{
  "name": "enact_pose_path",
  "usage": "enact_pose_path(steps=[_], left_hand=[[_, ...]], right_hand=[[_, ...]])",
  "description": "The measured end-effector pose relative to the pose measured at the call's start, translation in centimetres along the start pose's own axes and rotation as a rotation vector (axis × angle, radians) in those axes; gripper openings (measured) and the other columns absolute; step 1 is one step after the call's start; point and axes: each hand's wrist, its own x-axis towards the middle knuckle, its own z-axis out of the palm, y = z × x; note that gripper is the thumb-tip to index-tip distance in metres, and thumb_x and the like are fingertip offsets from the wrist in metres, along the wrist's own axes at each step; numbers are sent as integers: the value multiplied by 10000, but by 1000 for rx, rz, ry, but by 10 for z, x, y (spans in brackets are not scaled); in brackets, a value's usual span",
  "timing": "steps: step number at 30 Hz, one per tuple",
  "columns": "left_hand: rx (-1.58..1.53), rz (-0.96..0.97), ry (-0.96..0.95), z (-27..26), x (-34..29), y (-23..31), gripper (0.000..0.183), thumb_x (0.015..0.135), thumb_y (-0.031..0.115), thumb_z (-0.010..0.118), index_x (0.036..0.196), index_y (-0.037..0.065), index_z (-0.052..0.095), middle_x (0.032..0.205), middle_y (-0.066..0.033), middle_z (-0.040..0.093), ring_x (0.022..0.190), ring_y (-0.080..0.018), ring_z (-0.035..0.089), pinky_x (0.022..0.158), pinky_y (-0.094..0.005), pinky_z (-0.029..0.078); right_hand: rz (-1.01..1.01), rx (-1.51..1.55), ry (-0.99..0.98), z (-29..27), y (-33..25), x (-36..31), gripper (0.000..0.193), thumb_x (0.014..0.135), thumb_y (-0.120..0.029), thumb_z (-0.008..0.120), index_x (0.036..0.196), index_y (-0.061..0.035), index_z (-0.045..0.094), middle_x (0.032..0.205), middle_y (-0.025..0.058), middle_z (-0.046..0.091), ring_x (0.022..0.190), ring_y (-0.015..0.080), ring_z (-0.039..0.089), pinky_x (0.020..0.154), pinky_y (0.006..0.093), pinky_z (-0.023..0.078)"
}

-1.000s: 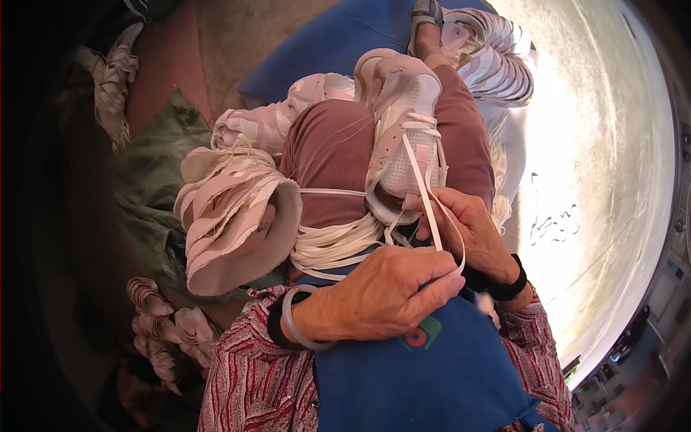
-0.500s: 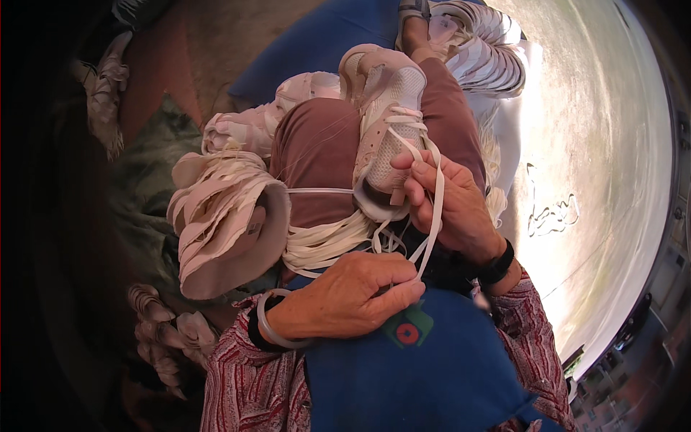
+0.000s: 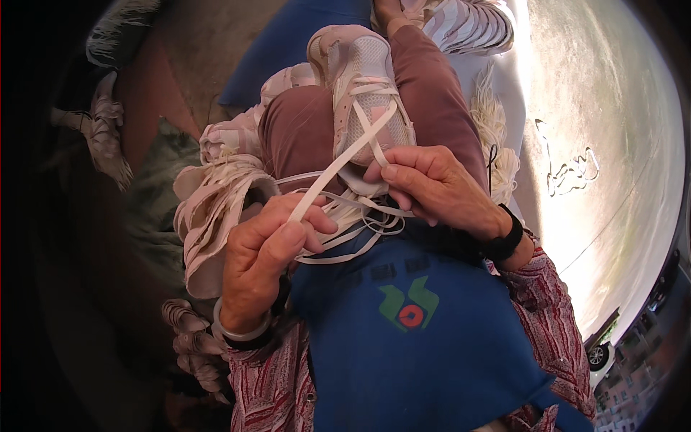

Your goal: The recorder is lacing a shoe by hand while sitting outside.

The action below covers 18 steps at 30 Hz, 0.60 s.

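A pale pink and white shoe upper (image 3: 363,86) lies across my thighs, its toe end pointing away. A flat white shoelace (image 3: 337,164) is threaded through its far eyelets, and its two ends cross over the tongue. My left hand (image 3: 266,252) pinches one end, drawn taut toward the lower left. Close to the shoe's near edge, my right hand (image 3: 439,183) pinches the other, shorter stretch of lace between thumb and fingers. Loose white laces (image 3: 353,223) lie in a bundle on my lap below the shoe, partly hidden by my left hand.
Nested pink shoe uppers (image 3: 205,209) rest at my left thigh, with more uppers (image 3: 471,29) stacked at the far right. White lace bundles (image 3: 497,137) hang beside my right leg. A dark cord (image 3: 568,173) lies on the bright floor. My blue apron (image 3: 403,360) covers my lap.
My left hand has moved left and a little up, pulling its lace end across the other. My right hand has shifted slightly; the shoe sits a bit further left and higher in view.
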Motion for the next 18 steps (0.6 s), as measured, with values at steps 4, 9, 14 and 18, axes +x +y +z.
enact_pose_path(steps=[4, 9, 14, 18], left_hand=[[241, 96, 64, 21, 13, -5, 295, 1013, 172, 508, 866, -33, 661, 1071, -100, 660, 868, -130, 595, 793, -267, 459], [-2, 77, 104, 14, 20, -1, 324, 1049, 181, 445, 848, -11, 611, 881, -82, 646, 790, -133, 576, 810, -304, 465], [-583, 208, 169, -44, 2, 10, 326, 1079, 236, 367, 822, 84, 499, 657, 10, 447, 640, -131, 452, 745, -319, 447], [-779, 338, 173, -67, -16, 9, 264, 1059, 233, 435, 883, 66, 541, 822, -51, 540, 861, -191, 537, 937, -385, 435]], right_hand=[[27, 46, -25, 6, -2, -5, 250, 1008, -189, 486, 1021, -21, 670, 620, -50, 529, 465, 21, 438, 430, 193, 352], [-45, -156, 18, -7, 1, -11, 235, 1006, -142, 468, 1049, -13, 660, 618, -45, 504, 456, 11, 437, 414, 178, 353], [-106, -152, 277, -48, 17, -25, 215, 1004, -160, 500, 980, -20, 660, 598, -79, 446, 442, 1, 347, 399, 167, 266], [64, 136, 376, -83, 31, -33, 258, 1001, -236, 548, 935, -26, 682, 610, -76, 469, 474, -13, 383, 433, 157, 297]])
